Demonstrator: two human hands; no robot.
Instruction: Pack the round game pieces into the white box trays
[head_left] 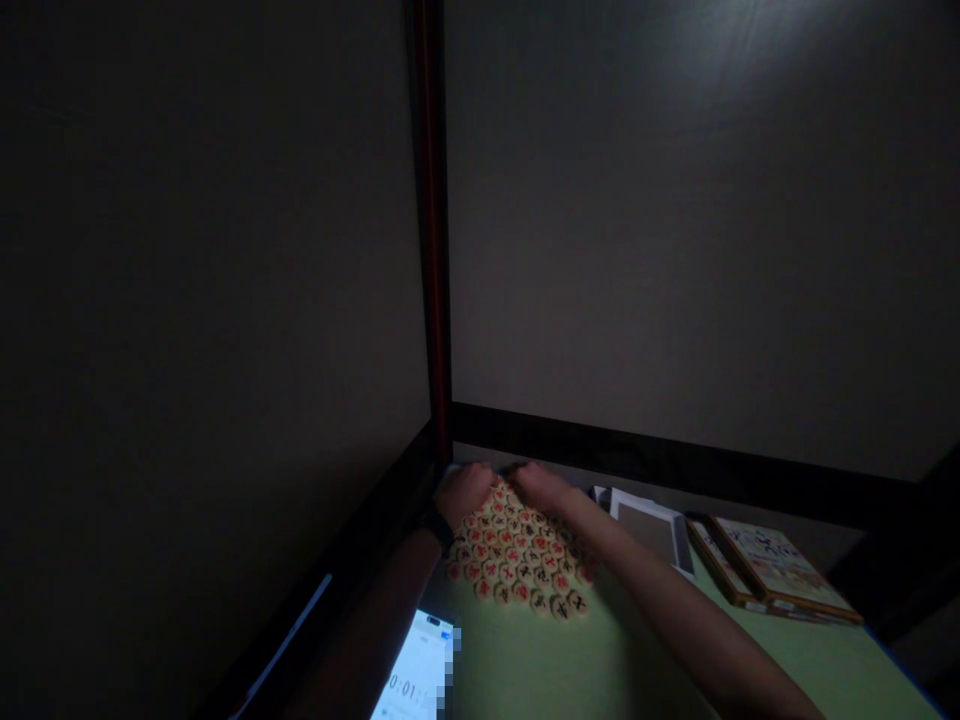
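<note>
A heap of round pale game pieces (517, 560) with red and black characters lies on a green table top (622, 660) near the room's corner. My left hand (465, 493) rests curled at the heap's far left edge. A dark band is on that wrist. My right hand (541, 488) lies curled at the heap's far edge, touching the pieces. The fingers of both hands bend down behind the heap, and the dim light hides whether they grip any piece.
A lit phone (416, 675) showing a timer lies at the near left of the table. A white open box (651, 528) and a flat illustrated box lid (772, 565) lie to the right. Dark walls meet at a red post (431, 230) right behind the heap.
</note>
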